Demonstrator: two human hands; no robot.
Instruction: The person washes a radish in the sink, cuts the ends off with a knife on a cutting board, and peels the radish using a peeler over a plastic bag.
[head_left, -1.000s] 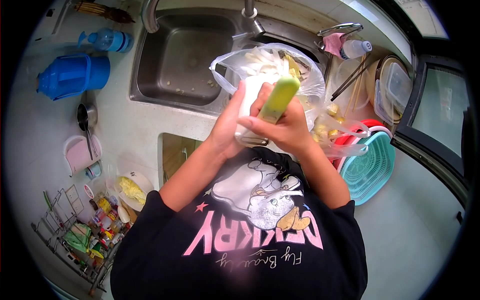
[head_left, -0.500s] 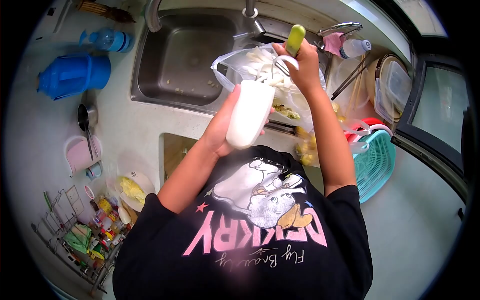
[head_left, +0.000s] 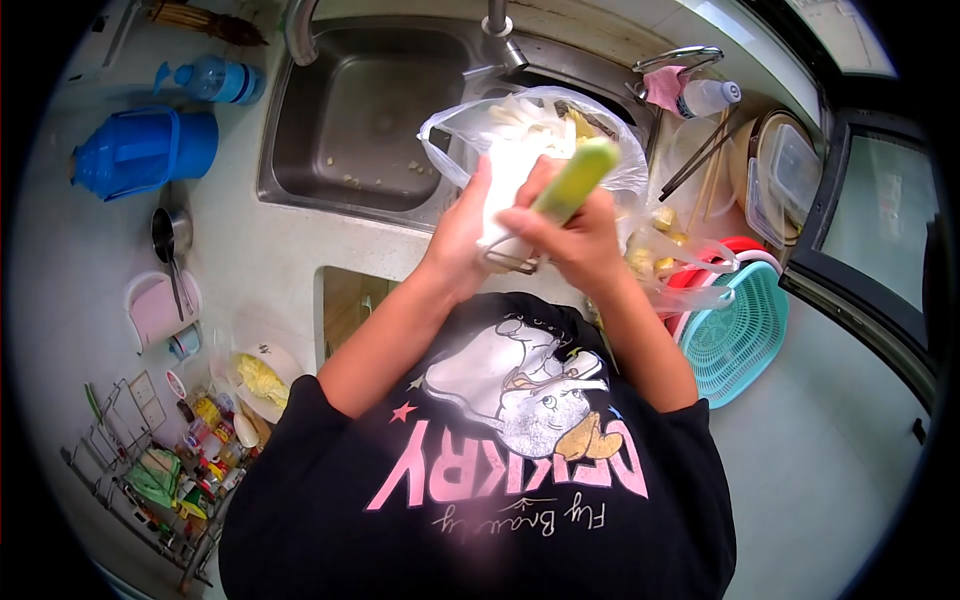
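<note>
A steel sink [head_left: 365, 110] is set into a pale counter [head_left: 240, 235]. At the left, sockets [head_left: 148, 400] are fitted to a pale wall [head_left: 80, 330], beside a metal rack [head_left: 92, 478]. At the right, a window [head_left: 880, 200] is framed in black; light is reflected off the counter.

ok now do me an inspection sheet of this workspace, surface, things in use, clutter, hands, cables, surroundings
surface: pale counter around a metal sink; small pale bits on the sink floor
things in use: long white vegetable; green-handled peeler, blurred, its metal end at the vegetable's near end; clear plastic bag with pale pieces inside
clutter: blue jug left; teal basket right; crowded bottles and jars lower left
left hand: holds the vegetable
right hand: grips the peeler handle
cables: nothing seen
surroundings: dark-framed window right; tap above the sink
</note>
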